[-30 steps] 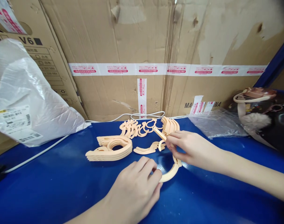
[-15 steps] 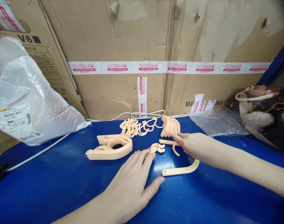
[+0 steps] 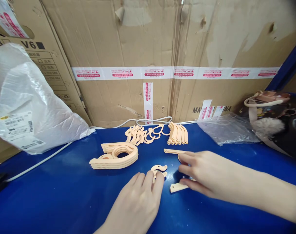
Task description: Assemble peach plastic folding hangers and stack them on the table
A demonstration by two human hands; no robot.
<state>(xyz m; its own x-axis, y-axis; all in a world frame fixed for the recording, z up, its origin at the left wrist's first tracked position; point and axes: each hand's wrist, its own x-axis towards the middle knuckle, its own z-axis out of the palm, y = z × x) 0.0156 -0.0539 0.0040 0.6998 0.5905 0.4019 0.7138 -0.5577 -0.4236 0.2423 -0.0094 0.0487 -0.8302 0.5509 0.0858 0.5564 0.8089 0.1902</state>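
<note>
My left hand (image 3: 138, 201) has its fingers curled down on small cream plastic hanger hooks (image 3: 160, 167); its thumb is hidden. To the right, my right hand (image 3: 201, 172) spans two cream hanger arms. Its fingertips are on the upper hanger arm (image 3: 172, 151), and its thumb lies across the lower hanger arm (image 3: 177, 187). The hand covers the outer ends of both arms. Farther left lies a stack of folded hangers (image 3: 114, 164). Behind are a pile of loose hooks (image 3: 135, 134) and a row of curved hanger arms (image 3: 178, 134).
A large cardboard box (image 3: 123, 100) stands along the back of the blue table (image 3: 53, 195). On the left is a white plastic parcel (image 3: 38, 107) beside a white cable (image 3: 41, 161). A clear plastic bag (image 3: 226, 130) and a dark bag (image 3: 289, 130) lie at the right.
My right hand has come away from the row of arms, toward me, and now covers parts of both separate arms. My left hand has drawn the hooks nearer, its fingers more curled.
</note>
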